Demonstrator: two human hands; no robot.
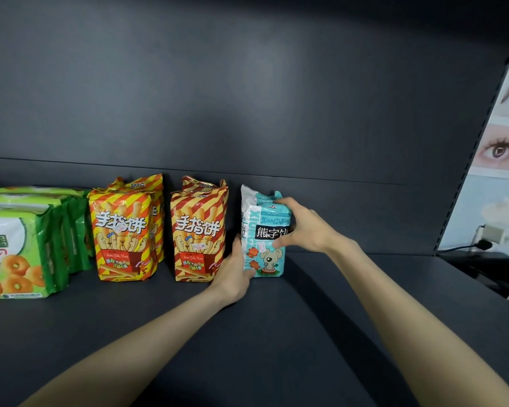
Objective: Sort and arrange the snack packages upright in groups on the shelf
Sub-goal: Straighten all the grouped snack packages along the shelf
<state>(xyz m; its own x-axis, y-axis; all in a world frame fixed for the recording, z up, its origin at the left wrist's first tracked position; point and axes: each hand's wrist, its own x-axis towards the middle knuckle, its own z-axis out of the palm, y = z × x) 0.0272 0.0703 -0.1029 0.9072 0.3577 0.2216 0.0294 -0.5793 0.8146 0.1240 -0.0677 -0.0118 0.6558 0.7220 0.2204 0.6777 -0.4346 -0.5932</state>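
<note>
The bear packs (269, 259) stand upright on the shelf (276, 333), one behind the other, close before the back wall (247, 98). The left hand (232, 274) grips their lower left side; the right hand (303, 227) grips their upper right corner. Just left of the bear packs stand the near stick packs (199, 230), front to back. Further left are the far stick packs (124, 230), and furthest left the ring packs (15, 245) in a row. Well right of the bear packs, past the shelf's end, a poster (497, 171) leans with a plug (482, 245) before it.
</note>
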